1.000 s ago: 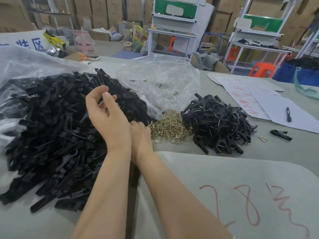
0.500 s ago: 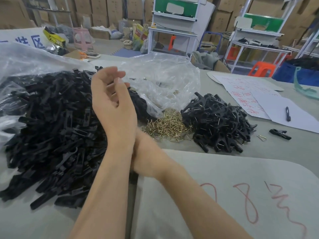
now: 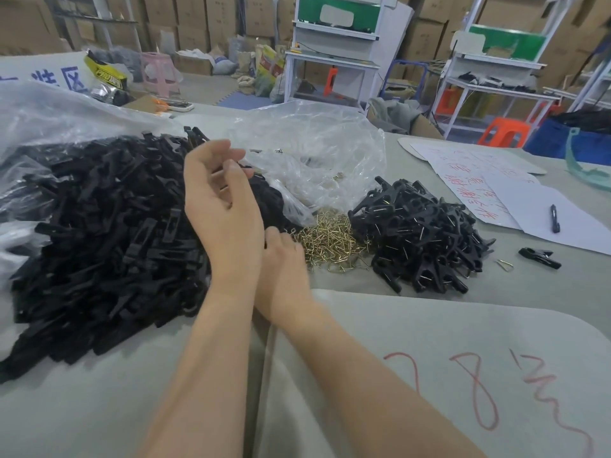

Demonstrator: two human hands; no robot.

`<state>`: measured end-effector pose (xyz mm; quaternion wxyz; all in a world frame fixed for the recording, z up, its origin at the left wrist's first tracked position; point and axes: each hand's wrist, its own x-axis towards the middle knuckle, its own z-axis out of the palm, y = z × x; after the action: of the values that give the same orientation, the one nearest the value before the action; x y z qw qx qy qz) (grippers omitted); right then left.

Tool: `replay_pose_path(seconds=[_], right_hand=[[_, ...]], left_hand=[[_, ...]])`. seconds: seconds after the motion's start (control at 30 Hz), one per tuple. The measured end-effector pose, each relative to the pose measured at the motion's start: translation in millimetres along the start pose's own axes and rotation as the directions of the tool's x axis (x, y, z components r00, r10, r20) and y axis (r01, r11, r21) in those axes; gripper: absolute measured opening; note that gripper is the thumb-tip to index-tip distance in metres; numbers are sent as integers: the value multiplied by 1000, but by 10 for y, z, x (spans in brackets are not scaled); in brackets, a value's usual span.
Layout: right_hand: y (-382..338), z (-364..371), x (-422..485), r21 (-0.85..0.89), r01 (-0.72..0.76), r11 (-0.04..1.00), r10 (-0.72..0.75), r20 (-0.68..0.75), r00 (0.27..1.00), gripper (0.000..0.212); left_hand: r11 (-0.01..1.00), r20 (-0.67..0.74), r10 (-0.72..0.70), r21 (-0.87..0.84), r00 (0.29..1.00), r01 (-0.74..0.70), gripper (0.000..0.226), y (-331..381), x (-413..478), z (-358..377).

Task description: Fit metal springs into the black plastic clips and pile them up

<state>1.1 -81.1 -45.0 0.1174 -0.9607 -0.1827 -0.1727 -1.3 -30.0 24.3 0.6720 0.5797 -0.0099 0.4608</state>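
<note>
Table [image 3: 545,285], contents by position.
Left: heap of clip parts [image 3: 99,242] lying on a bag [image 3: 49,117], running from near to far.
Centre: springs [image 3: 334,241], just right of the parts, with a second bag [image 3: 314,160] just behind them.
Just right of the springs: heap of clips [image 3: 420,242].
Further right, apart: loose spring [image 3: 505,264], then a single clip [image 3: 539,257].
Far right: papers [image 3: 529,209], with a pen [image 3: 554,218] on them.
Near right: card [image 3: 429,342].
Left hand [image 3: 221,206] is above the parts' right edge. Right hand [image 3: 284,269] is behind the left wrist, at the springs.

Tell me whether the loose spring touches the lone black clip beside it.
Apart. Head view shows bare table between the loose spring and lone clip.
</note>
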Motion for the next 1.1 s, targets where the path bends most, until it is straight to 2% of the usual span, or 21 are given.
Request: replay_pose_path(seconds=[0.07,0.13,0.2,0.27,0.3,0.37,0.43,0.47,0.6,0.7,0.87,1.0,1.1], right_hand=[[105,-78,59,106,-48,993,51,-34,998,30],[185,-167,140,389,-136,911,168,-50,984,19],[257,-292,174,649,-226,727,313,-20,950,20],[357,-411,177,823,-270,499,418,44,907,16],[414,-456,170,883,-273,382,449,81,890,15],[512,-501,150,940,-285,186,479,167,862,21],[573,-527,115,953,-297,65,473,232,850,24],[598,-529,111,952,-302,44,469,247,848,25],[618,-504,103,938,-332,100,476,248,844,25],[530,-455,159,917,-355,185,446,244,861,26],[332,-401,299,848,-367,382,395,209,894,37],[354,-395,307,779,-377,501,429,155,890,40],[470,-416,206,747,-281,602,404,18,915,29]], left_hand=[[999,2,-35,18,999,35,19,-84,-17,-1],[996,7,-79,40,997,79,18,-149,-43,9],[985,0,-151,82,989,150,17,-213,-59,5],[958,60,-255,152,965,244,17,-276,-60,1],[936,144,-327,186,934,299,17,-307,-66,6],[884,375,-466,230,801,407,17,-342,-100,32],[856,549,-513,276,660,436,17,-349,-157,57],[854,581,-517,305,628,421,17,-357,-171,66],[831,536,-556,337,635,443,22,-398,-154,56],[811,472,-585,316,660,492,14,-409,-128,33],[843,316,-524,326,791,427,16,-394,-60,5],[869,348,-479,315,806,381,17,-361,-76,15],[877,415,-480,243,773,414,17,-324,-102,43]])
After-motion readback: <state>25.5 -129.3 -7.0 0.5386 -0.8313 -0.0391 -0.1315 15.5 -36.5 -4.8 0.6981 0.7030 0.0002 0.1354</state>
